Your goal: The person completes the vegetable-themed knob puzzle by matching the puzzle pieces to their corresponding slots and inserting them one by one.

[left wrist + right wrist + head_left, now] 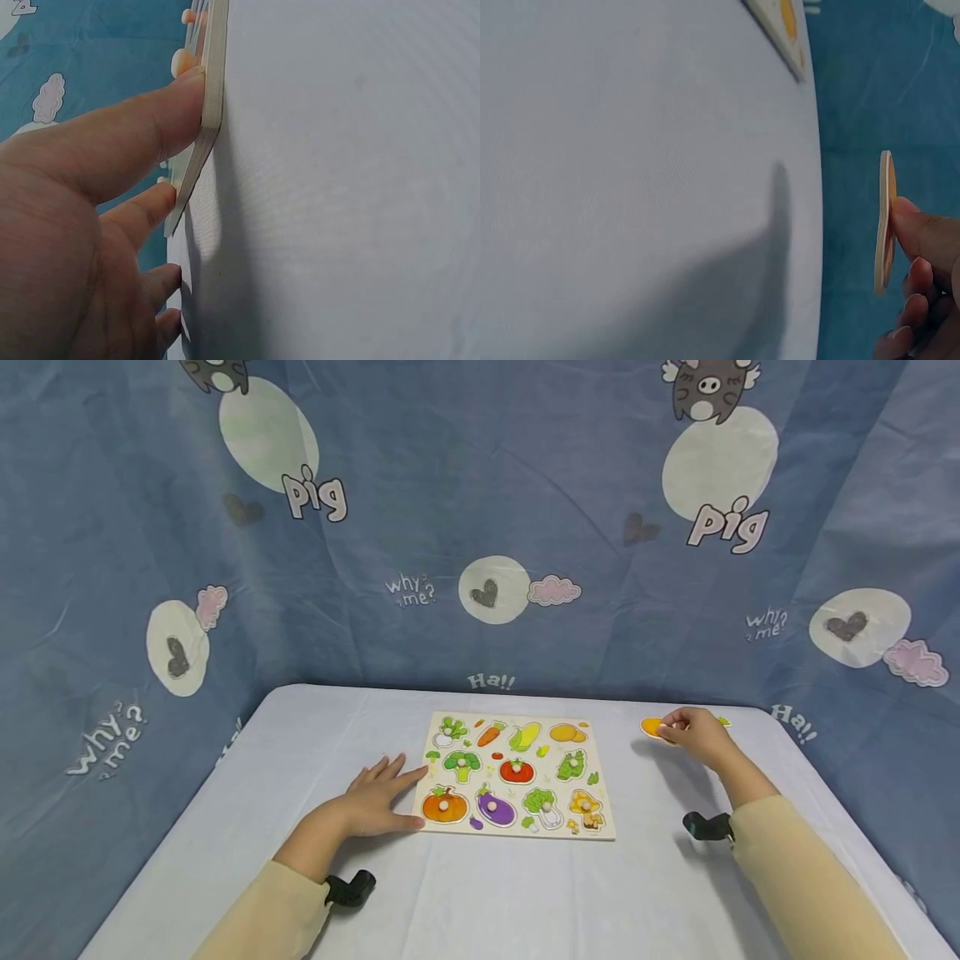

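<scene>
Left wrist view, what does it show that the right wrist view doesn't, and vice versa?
Only the left wrist view shows the bare left-hand grip, touching a pale rectangular wooden board, and small round pale knobs on it. Only the right wrist view shows the bare right-hand grip, pinching a flat orange-faced wooden piece. Both show part of the board, the white cloth table covering and the blue fabric backdrop.

the right hand (697, 735) partly hides an orange piece (650, 727); top edges crop 2 printed pigs (707, 392) in the head view, the board (777, 31) in the right wrist view.
</scene>
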Demonstrator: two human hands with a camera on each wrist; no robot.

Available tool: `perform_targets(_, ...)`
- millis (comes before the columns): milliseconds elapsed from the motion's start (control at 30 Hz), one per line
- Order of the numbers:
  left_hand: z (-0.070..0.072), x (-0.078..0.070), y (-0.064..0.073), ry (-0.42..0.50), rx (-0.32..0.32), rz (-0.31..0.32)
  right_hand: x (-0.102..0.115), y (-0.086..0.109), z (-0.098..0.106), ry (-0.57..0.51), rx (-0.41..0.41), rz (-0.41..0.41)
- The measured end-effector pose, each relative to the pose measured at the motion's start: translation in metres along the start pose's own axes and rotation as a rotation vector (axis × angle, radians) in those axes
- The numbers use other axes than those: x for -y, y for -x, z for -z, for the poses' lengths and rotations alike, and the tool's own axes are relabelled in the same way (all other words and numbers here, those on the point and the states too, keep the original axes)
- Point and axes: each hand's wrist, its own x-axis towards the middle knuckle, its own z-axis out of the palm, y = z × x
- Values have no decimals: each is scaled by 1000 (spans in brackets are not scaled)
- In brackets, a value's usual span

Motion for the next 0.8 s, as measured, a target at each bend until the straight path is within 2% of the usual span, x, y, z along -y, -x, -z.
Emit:
perform_targets(367, 1, -4, 1, 2, 2, 1, 40, -4, -15, 15, 47, 55)
perform_targets(800, 2, -4, 3, 9, -4, 3, 73, -21, -47, 29, 101, 74)
